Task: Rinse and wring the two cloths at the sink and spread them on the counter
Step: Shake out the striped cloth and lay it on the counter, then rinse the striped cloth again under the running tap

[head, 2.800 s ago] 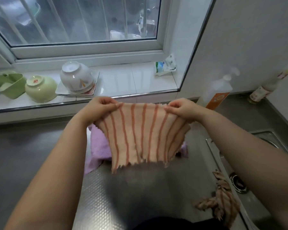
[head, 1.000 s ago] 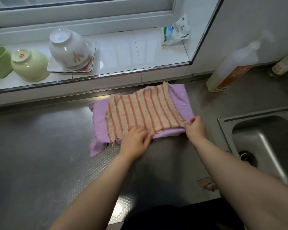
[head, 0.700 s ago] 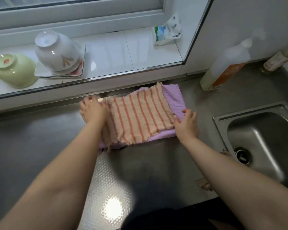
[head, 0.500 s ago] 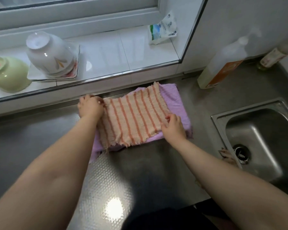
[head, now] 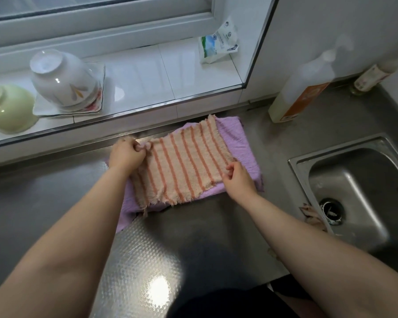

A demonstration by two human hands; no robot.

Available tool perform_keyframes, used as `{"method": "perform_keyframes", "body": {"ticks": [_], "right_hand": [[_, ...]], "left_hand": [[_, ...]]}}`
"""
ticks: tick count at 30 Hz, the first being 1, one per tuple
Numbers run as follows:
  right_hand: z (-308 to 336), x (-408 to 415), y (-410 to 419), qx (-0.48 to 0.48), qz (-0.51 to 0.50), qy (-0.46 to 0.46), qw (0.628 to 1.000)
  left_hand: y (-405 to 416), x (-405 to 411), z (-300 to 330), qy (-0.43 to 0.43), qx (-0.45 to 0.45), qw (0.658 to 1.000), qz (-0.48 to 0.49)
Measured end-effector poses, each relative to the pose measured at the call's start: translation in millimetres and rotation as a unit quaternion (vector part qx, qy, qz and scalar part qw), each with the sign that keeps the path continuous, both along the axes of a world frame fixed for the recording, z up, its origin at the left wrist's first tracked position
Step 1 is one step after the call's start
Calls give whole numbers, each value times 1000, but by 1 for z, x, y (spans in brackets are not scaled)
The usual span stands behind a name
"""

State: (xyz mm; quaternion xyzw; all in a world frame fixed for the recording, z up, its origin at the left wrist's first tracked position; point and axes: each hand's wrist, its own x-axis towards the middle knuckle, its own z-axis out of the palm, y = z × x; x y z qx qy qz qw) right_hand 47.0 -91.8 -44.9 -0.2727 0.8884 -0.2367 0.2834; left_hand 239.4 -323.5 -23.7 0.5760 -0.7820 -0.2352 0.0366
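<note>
An orange-striped cloth lies spread flat on top of a purple cloth on the steel counter, just below the window ledge. My left hand grips the striped cloth's far left corner with curled fingers. At the cloth's right edge my right hand pinches the near right corner. The purple cloth shows only as a border around the striped one. The sink is to the right, its drain visible.
A pale spray bottle and a second bottle stand by the wall behind the sink. On the tiled ledge sit an upturned white bowl on a plate, a green bowl and a plastic packet. Another striped rag hangs at the sink's rim.
The striped cloth went from held up in the air to lying on the purple cloth. My left hand moved to its far left corner; my right hand shifted to its near right corner.
</note>
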Motion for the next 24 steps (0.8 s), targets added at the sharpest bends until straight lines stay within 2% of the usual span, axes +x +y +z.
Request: {"method": "perform_keyframes", "body": {"ticks": [3,7,10,12,14,17,19,22,24], "right_hand": [[-1,-2,1,-3,-3,-17,1000],[3,-5,2,-19,-17,-51,998],[8,-5,14,-66,-33,-47,996],[6,-9,31,-94,-50,-5,994],[5,-15,53,-91,-94,25,991],[-1,-25,93,-12,-186,94,978],[-9,-30,120,75,-218,126,965],[-24,-39,164,207,-189,66,958],[-32,-44,190,246,-125,27,961]], "left_hand": [[-4,2,5,49,56,995,59],[-22,10,7,59,49,992,102],[-26,17,9,103,70,971,203],[-19,19,11,93,50,958,267],[1,7,14,99,-11,954,283],[62,-39,17,157,-55,969,181],[112,-71,14,200,-7,975,97],[180,-108,5,210,64,976,-3],[216,-124,-2,219,84,970,-69]]}}
